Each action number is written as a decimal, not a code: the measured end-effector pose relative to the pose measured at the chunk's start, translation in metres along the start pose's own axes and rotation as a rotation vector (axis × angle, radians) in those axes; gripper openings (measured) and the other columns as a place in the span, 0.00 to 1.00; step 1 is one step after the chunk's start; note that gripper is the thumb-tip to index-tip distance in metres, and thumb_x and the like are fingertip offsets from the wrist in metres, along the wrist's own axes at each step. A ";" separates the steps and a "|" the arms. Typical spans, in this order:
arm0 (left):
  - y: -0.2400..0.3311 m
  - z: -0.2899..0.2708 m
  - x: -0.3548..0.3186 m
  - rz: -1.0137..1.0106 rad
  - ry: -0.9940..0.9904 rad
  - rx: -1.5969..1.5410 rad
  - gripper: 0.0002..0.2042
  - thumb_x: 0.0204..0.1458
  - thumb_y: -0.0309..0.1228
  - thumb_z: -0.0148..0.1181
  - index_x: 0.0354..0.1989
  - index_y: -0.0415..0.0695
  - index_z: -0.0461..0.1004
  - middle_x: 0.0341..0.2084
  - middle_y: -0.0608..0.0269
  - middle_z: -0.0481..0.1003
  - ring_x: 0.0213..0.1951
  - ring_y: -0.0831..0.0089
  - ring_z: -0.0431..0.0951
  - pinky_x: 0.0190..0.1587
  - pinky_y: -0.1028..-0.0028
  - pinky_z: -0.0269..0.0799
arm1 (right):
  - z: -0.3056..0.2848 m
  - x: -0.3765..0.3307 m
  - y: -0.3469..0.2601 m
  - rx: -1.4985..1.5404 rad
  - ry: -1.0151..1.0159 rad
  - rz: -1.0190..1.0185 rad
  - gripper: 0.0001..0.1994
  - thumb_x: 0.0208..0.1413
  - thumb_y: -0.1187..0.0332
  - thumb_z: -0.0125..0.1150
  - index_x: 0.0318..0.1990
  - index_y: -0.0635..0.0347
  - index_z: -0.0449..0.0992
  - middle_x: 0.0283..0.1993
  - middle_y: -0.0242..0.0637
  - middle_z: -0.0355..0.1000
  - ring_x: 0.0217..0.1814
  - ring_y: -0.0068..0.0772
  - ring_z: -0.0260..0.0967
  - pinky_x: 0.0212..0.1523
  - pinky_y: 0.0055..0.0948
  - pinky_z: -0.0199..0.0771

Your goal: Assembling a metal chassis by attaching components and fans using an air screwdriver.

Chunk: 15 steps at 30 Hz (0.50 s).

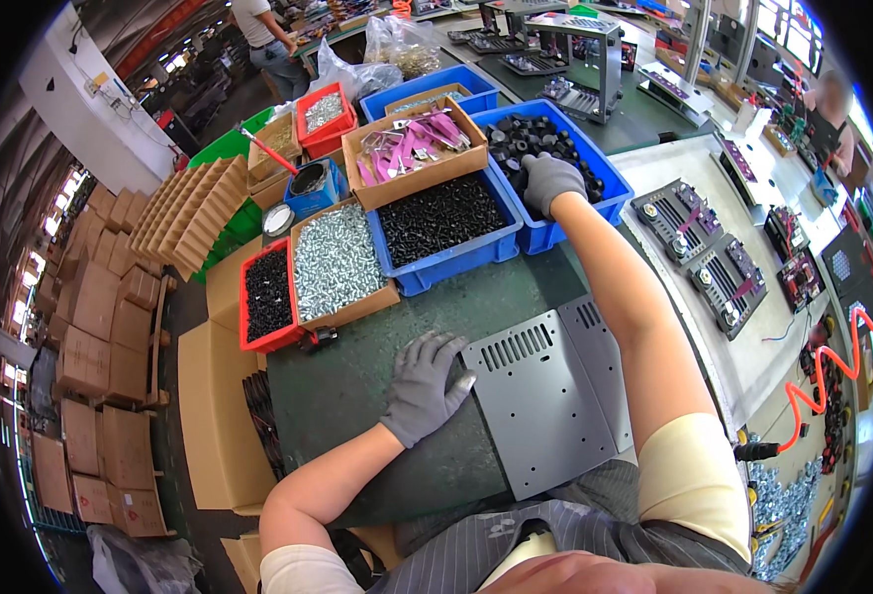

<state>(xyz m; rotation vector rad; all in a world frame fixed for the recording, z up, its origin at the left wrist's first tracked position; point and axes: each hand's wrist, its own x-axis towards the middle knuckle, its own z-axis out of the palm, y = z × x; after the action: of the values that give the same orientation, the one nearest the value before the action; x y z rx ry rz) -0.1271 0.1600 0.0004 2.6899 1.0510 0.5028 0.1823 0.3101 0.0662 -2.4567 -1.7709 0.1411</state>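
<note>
My left hand (425, 386), in a grey glove, lies flat on the green table with its fingers stretched out and its thumb at the edge of a dark grey metal plate (531, 406). That plate has a row of slots and several small holes; a bent section at its right side is partly behind my right arm. My right hand (553, 183), gloved too, is down in a blue bin (540, 238) of chunky black parts (585, 158). Its fingers curl in among them, and the fingertips are hidden, so what they grip does not show.
Beside that bin stand a blue bin of small black screws (436, 218), a box of silvery screws (338, 262), a red bin (275, 342) and a carton of purple-tagged parts (417, 148). Slotted black assemblies (699, 252) lie rightward, near an orange coiled hose (823, 376). Another person (832, 119) sits far right.
</note>
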 end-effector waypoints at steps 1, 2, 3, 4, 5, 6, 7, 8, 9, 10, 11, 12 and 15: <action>0.000 0.000 0.000 -0.027 -0.007 0.020 0.24 0.53 0.45 0.51 0.55 0.47 0.63 0.53 0.55 0.65 0.59 0.55 0.59 0.61 0.56 0.49 | 0.000 0.000 0.000 0.004 0.034 -0.021 0.21 0.46 0.66 0.57 0.51 0.53 0.69 0.53 0.45 0.66 0.53 0.48 0.68 0.51 0.42 0.69; 0.000 0.000 0.000 -0.003 -0.005 0.001 0.24 0.53 0.45 0.51 0.55 0.47 0.63 0.53 0.55 0.65 0.59 0.55 0.59 0.61 0.56 0.49 | 0.000 0.000 0.001 0.027 0.040 -0.066 0.19 0.46 0.69 0.56 0.49 0.53 0.71 0.50 0.45 0.69 0.51 0.47 0.69 0.50 0.41 0.70; 0.000 0.000 0.000 0.009 0.012 0.004 0.23 0.53 0.46 0.51 0.54 0.46 0.64 0.52 0.54 0.65 0.58 0.54 0.60 0.60 0.56 0.51 | 0.000 0.000 0.001 0.012 0.062 -0.038 0.19 0.46 0.69 0.56 0.49 0.53 0.71 0.50 0.45 0.69 0.51 0.47 0.69 0.50 0.41 0.70; 0.000 0.001 0.000 0.000 0.033 0.020 0.23 0.53 0.47 0.50 0.53 0.46 0.65 0.51 0.53 0.66 0.57 0.53 0.61 0.59 0.56 0.53 | -0.001 0.001 0.003 0.053 0.091 -0.036 0.17 0.47 0.69 0.55 0.47 0.52 0.72 0.48 0.44 0.71 0.51 0.46 0.70 0.49 0.40 0.71; 0.000 0.001 0.000 0.023 0.029 0.006 0.23 0.53 0.47 0.50 0.53 0.46 0.65 0.51 0.53 0.66 0.57 0.53 0.61 0.59 0.56 0.53 | -0.002 0.002 0.003 0.112 0.117 -0.059 0.15 0.48 0.69 0.55 0.45 0.50 0.74 0.45 0.44 0.73 0.50 0.44 0.71 0.48 0.39 0.72; 0.000 0.001 0.000 0.008 0.010 0.008 0.24 0.53 0.46 0.51 0.54 0.46 0.64 0.52 0.54 0.65 0.58 0.54 0.60 0.60 0.56 0.51 | -0.001 0.001 0.005 0.095 0.120 -0.033 0.15 0.48 0.69 0.55 0.45 0.50 0.74 0.45 0.44 0.73 0.50 0.44 0.71 0.48 0.39 0.72; 0.000 0.001 0.000 -0.036 -0.020 0.031 0.24 0.53 0.45 0.51 0.55 0.47 0.63 0.53 0.55 0.65 0.59 0.55 0.59 0.61 0.56 0.50 | -0.001 0.001 0.007 0.169 0.180 -0.011 0.14 0.47 0.68 0.56 0.44 0.51 0.74 0.43 0.44 0.73 0.49 0.44 0.71 0.48 0.39 0.71; 0.000 0.001 0.000 -0.007 -0.011 0.010 0.24 0.53 0.45 0.51 0.55 0.47 0.63 0.53 0.55 0.65 0.59 0.55 0.59 0.61 0.56 0.50 | -0.001 0.001 0.008 0.256 0.226 -0.005 0.14 0.47 0.67 0.57 0.43 0.51 0.75 0.41 0.44 0.74 0.47 0.44 0.72 0.48 0.39 0.71; 0.000 0.002 0.000 -0.006 -0.004 0.008 0.24 0.52 0.46 0.51 0.55 0.47 0.63 0.53 0.55 0.65 0.59 0.55 0.59 0.61 0.56 0.50 | 0.000 0.000 0.010 0.245 0.240 0.010 0.14 0.47 0.67 0.57 0.43 0.51 0.75 0.41 0.44 0.74 0.47 0.44 0.72 0.48 0.39 0.71; 0.000 0.002 0.000 -0.032 0.001 0.024 0.24 0.52 0.46 0.51 0.55 0.47 0.64 0.53 0.55 0.65 0.59 0.55 0.59 0.61 0.56 0.50 | 0.001 0.002 0.011 0.275 0.252 0.016 0.14 0.46 0.65 0.59 0.43 0.51 0.75 0.41 0.45 0.74 0.47 0.44 0.72 0.48 0.39 0.71; 0.000 0.001 -0.001 -0.006 0.003 0.008 0.24 0.52 0.46 0.51 0.55 0.47 0.64 0.53 0.55 0.65 0.59 0.55 0.59 0.61 0.56 0.50 | 0.002 0.002 0.013 0.325 0.259 -0.013 0.15 0.46 0.64 0.60 0.43 0.51 0.75 0.42 0.45 0.73 0.47 0.44 0.72 0.48 0.39 0.71; 0.000 0.001 -0.001 -0.006 0.006 0.008 0.24 0.52 0.46 0.51 0.55 0.47 0.64 0.53 0.55 0.65 0.59 0.55 0.59 0.61 0.56 0.50 | 0.004 0.003 0.014 0.356 0.287 -0.013 0.15 0.44 0.63 0.63 0.41 0.52 0.75 0.42 0.45 0.73 0.47 0.44 0.71 0.47 0.39 0.71; 0.001 0.002 -0.003 -0.009 0.017 0.002 0.23 0.52 0.46 0.51 0.54 0.48 0.64 0.52 0.56 0.65 0.58 0.55 0.60 0.60 0.57 0.51 | 0.008 0.005 0.016 0.368 0.287 -0.034 0.14 0.44 0.64 0.63 0.40 0.53 0.76 0.42 0.45 0.73 0.46 0.45 0.71 0.47 0.39 0.71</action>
<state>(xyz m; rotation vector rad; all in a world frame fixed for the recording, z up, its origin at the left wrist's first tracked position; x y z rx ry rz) -0.1277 0.1574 -0.0014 2.6863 1.0676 0.5241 0.1981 0.3105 0.0560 -2.0700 -1.5104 0.0951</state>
